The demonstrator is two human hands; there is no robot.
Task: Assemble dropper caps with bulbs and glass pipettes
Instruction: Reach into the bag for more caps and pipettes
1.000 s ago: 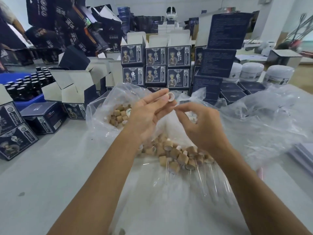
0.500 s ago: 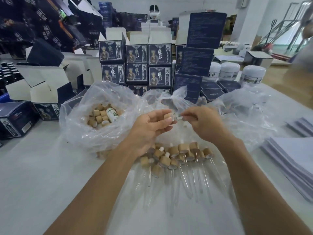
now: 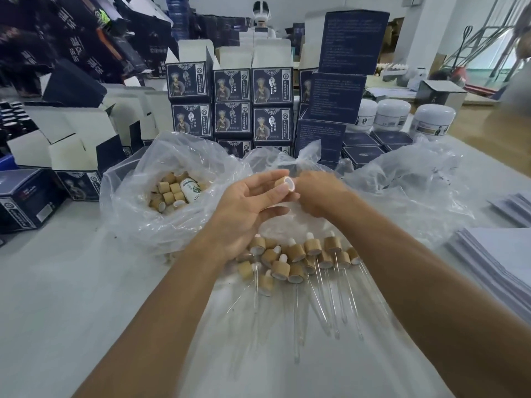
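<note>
Both forearms reach forward from the bottom of the view and converge near the centre. The left hand (image 3: 247,208) is turned palm-up and partly toward the right, its thumb and forefinger pinching a small cap (image 3: 285,183) at their tips, the other fingers loosely extended. The right hand (image 3: 319,193) sits just beside it, knuckles up, fingers curled under and hidden.

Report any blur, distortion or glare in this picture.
Head view: wide-angle bending tilts the stacked boxes outward; the far right edge smears with motion blur; the cap in the left hand stays sharp; soft sheen whitens the plastic bag; shadows faint.
</note>
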